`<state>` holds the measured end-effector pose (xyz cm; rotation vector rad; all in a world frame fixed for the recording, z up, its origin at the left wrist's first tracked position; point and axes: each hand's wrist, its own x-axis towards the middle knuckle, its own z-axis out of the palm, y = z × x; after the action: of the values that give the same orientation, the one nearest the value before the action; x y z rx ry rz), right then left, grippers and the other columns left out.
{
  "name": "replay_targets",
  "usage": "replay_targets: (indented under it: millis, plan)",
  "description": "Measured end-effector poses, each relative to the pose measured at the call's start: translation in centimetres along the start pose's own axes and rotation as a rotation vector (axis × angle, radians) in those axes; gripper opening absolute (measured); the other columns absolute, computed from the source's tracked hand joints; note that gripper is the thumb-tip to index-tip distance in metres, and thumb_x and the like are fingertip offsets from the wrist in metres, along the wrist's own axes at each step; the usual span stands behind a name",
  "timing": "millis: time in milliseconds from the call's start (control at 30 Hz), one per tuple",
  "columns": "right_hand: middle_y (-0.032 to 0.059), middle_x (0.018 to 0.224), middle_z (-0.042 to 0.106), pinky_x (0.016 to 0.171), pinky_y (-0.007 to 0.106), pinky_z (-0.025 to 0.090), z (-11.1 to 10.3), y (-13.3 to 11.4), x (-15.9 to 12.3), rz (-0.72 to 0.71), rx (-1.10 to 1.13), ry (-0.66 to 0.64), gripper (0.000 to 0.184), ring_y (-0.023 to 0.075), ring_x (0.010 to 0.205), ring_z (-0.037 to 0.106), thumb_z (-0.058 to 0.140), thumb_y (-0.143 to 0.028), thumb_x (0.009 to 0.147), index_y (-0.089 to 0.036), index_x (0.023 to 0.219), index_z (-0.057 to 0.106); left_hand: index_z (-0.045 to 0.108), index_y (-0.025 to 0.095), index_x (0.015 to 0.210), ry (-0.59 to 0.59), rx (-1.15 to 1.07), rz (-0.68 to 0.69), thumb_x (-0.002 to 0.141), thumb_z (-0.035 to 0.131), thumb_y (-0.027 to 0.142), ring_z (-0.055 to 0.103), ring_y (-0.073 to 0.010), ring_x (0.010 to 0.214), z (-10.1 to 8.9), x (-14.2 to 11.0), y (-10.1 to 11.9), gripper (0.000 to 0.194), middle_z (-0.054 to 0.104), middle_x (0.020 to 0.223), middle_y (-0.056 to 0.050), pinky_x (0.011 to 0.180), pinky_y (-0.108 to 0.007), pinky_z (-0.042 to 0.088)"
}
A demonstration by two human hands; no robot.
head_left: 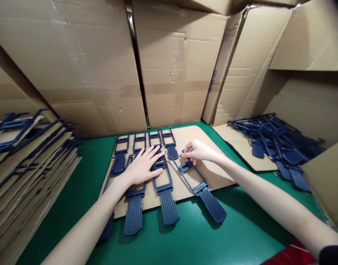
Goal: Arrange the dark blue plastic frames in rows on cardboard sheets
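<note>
My left hand (143, 165) lies flat with spread fingers over the dark blue plastic frames on a cardboard sheet (213, 171). Beneath its thumb and palm is a blue frame (162, 179) with a ribbed paddle end. My right hand (196, 150) pinches the far end of another blue plastic frame (196, 184), which lies slanted, its ribbed paddle past the sheet's near edge. Several more frames rest in a row along the far side, among them one (169, 140) between my hands. Part of the row is hidden under my left hand and forearm.
At the left stands a tall stack of cardboard sheets (47, 173) layered with blue frames. A tangled heap of blue frames (274, 140) lies at the right. Cardboard boxes (180, 70) wall off the back of the green table (185, 235). Something red (293, 254) shows at the lower right.
</note>
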<state>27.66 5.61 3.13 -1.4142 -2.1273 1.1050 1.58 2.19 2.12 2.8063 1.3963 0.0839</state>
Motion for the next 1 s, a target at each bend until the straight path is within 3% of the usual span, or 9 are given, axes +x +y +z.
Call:
replay_targets:
  millis: [167,367,467,600,733,900,1000]
  plan:
    - [0.0052,0.049,0.061,0.039,0.019,0.044,0.4,-0.1,-0.1,-0.006,0.004,0.048,0.018,0.0139,0.040,0.059,0.060,-0.028,0.076,-0.011,0.073,0.058,0.020,0.024,0.146,0.035,-0.025,0.005,0.087,0.038,0.057,0.010,-0.0248,0.141,0.1,-0.1,0.0,0.070,0.015,0.153,-0.004,0.113,-0.050,0.011]
    - [0.0061,0.067,0.067,0.047,0.023,0.051,0.7,-0.7,-0.4,-0.067,0.176,0.081,0.014,0.0145,0.052,0.064,0.053,-0.025,0.081,-0.013,0.088,0.051,0.027,0.019,0.143,0.042,-0.025,0.002,0.086,0.039,0.058,0.011,-0.0252,0.141,0.2,0.0,0.0,0.070,0.017,0.153,-0.006,0.113,-0.049,0.012]
    - [0.0066,0.072,0.067,0.049,0.025,0.051,0.7,-0.8,-0.5,-0.122,0.023,0.147,0.013,0.0143,0.055,0.063,0.053,-0.026,0.081,-0.013,0.085,0.055,0.026,0.021,0.143,0.044,-0.025,0.004,0.086,0.039,0.058,0.011,-0.0251,0.141,0.3,0.0,0.0,0.070,0.017,0.153,-0.006,0.113,-0.050,0.012]
    - [0.0060,0.081,0.067,0.070,0.030,0.050,0.5,-1.2,-0.8,-0.388,-0.320,0.253,0.012,0.0166,0.075,0.063,0.057,-0.024,0.080,-0.015,0.084,0.063,0.027,0.021,0.143,0.044,-0.030,0.005,0.086,0.038,0.058,0.011,-0.0247,0.141,0.3,0.0,-0.1,0.069,0.017,0.153,-0.006,0.113,-0.049,0.011]
    - [0.0079,0.096,0.063,0.080,0.032,0.047,0.7,-1.5,-1.0,-0.594,-0.420,0.085,0.015,0.0176,0.089,0.059,0.061,-0.024,0.080,-0.015,0.092,0.066,0.027,0.022,0.143,0.052,-0.044,0.004,0.086,0.038,0.059,0.012,-0.0251,0.141,0.4,0.0,-0.1,0.069,0.018,0.153,-0.005,0.113,-0.049,0.011]
    - [0.0065,0.092,0.062,0.080,0.032,0.046,0.9,-1.4,-0.9,-0.646,-0.481,-0.006,0.014,0.0173,0.087,0.058,0.061,-0.025,0.081,-0.016,0.091,0.066,0.028,0.021,0.143,0.054,-0.037,-0.008,0.085,0.039,0.059,0.013,-0.0255,0.140,0.3,0.0,-0.1,0.070,0.018,0.152,-0.006,0.113,-0.049,0.011]
    - [0.0073,0.100,0.061,0.084,0.033,0.045,1.1,-1.4,-1.0,-0.673,-0.494,-0.025,0.020,0.0184,0.094,0.057,0.064,-0.028,0.079,-0.017,0.096,0.065,0.029,0.020,0.143,0.045,-0.034,-0.015,0.086,0.038,0.059,0.013,-0.0255,0.140,0.1,0.0,0.2,0.070,0.019,0.152,-0.006,0.113,-0.048,0.011]
